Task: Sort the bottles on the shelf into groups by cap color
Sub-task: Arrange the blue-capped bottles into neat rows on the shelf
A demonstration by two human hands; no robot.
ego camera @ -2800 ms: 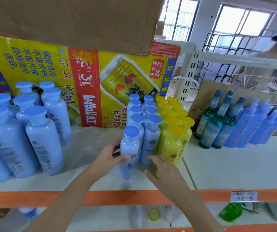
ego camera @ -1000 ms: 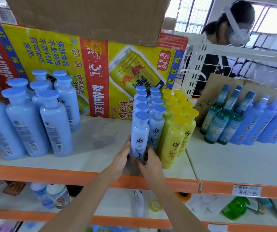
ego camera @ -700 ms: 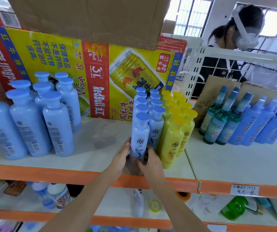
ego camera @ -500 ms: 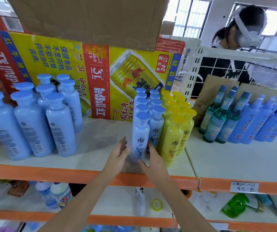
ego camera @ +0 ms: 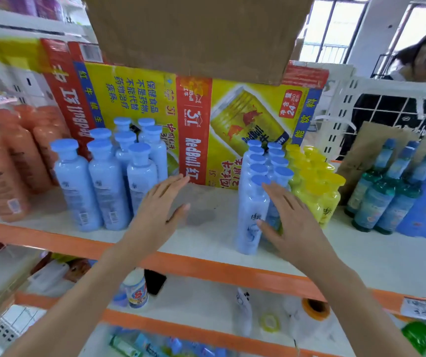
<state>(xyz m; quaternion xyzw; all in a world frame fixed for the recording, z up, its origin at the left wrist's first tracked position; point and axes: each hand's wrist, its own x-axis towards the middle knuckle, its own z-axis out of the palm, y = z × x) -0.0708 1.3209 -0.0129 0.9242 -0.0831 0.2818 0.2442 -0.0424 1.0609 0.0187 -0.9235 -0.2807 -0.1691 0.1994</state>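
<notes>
Head view, and nearest the lens both arms reached in over the orange lip of the shelf (ego camera: pixel 206 261). The left hand (ego camera: pixel 160 210) hung flat above bare shelf board, fingers straight and close together, thumb splayed out, holding nothing. It looked ready to steady or shepherd a bottle rather than grab one. The right hand (ego camera: pixel 289 222) was just as flat, fingers straight and a little fanned, with the thumb lying across the label side of the front blue-capped bottle (ego camera: pixel 251 222). Whether skin actually met plastic could not be told. That bottle stood upright at the shelf's front edge, heading the small blue-capped rows (ego camera: pixel 266 161). My read: it had been squared up to its own colour. Tight against those rows on the right stood the yellow-capped bottles (ego camera: pixel 312 181), colour beside colour and none mixed. Left of the gap, the large blue-capped bottles (ego camera: pixel 98 181) clustered, with orange bottles (ego camera: pixel 6 163) beyond them. Off to the right, well apart, stood the green bottles (ego camera: pixel 384 191) with blue caps. At the back, a Red Bull carton (ego camera: pixel 194 119) walled the bay under a brown cardboard box (ego camera: pixel 194 34).
</notes>
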